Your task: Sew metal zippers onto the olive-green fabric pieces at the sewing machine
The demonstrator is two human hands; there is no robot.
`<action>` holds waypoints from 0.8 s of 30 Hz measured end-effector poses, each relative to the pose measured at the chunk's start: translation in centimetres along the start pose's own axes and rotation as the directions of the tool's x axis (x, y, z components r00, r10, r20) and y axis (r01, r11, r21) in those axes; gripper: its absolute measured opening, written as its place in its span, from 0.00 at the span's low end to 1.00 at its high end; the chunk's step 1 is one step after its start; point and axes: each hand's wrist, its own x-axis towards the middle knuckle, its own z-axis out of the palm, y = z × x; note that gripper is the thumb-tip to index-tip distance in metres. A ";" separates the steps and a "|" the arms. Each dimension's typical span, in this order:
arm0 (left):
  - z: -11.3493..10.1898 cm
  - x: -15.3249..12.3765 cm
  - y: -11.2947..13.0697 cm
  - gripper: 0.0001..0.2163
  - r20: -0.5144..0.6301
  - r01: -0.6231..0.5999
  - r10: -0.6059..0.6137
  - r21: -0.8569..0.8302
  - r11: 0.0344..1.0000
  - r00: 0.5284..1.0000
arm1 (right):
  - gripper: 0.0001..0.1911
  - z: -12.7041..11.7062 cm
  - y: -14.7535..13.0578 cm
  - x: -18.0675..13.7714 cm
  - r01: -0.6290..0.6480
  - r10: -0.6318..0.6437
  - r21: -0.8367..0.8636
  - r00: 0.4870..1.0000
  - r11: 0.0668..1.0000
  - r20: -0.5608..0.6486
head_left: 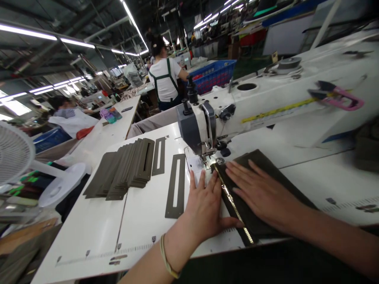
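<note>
A dark olive fabric piece [268,167] with a brass zipper [233,207] along its left edge lies under the presser foot [211,157] of a white sewing machine [266,98]. My left hand [205,207] lies flat on the table just left of the zipper, fingers stretched toward the needle, thumb touching the fabric edge. My right hand [260,191] presses flat on the fabric, fingers spread and pointing at the foot. Neither hand grips anything.
A fanned stack of olive slotted pieces [124,167] lies at left, with two single slotted pieces [176,185] beside it. Pink thread snips [340,96] rest on the machine arm. A white fan [17,157] stands far left. Other people work at benches behind, near a blue basket [214,75].
</note>
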 end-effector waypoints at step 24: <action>1.7 -2.8 2.2 0.12 -0.261 -0.187 0.170 -0.042 0.981 0.950 | 0.26 4.5 0.7 -0.5 0.037 -0.036 -0.038 0.999 0.999 0.028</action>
